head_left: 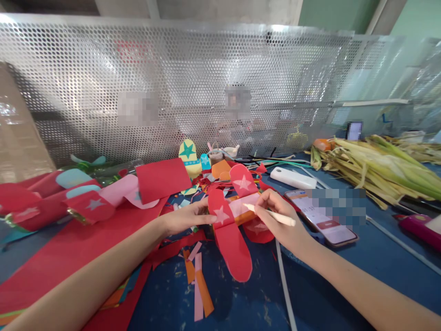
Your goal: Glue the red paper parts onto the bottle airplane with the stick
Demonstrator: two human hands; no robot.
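Note:
A red paper craft [236, 253] with rounded, wing-like flaps and pale stars is in front of me, shaped like a small airplane. A pink strip [244, 205] and an orange part cross its middle. My left hand [188, 217] grips the craft's left side, thumb on the flap and fingers partly hidden behind it. Between the fingers of my right hand [285, 230] is a slim white marker [284, 218]. Its tip is at the pink strip; whether it touches, I cannot tell.
Red paper sheets [86, 248] and rolled red pieces cover the left. Pink and orange paper strips [203, 294] lie in front. A phone [324, 216], a white stick-shaped device [292, 177] and corn husks [375, 165] are at right. A perforated metal panel [206, 69] stands behind.

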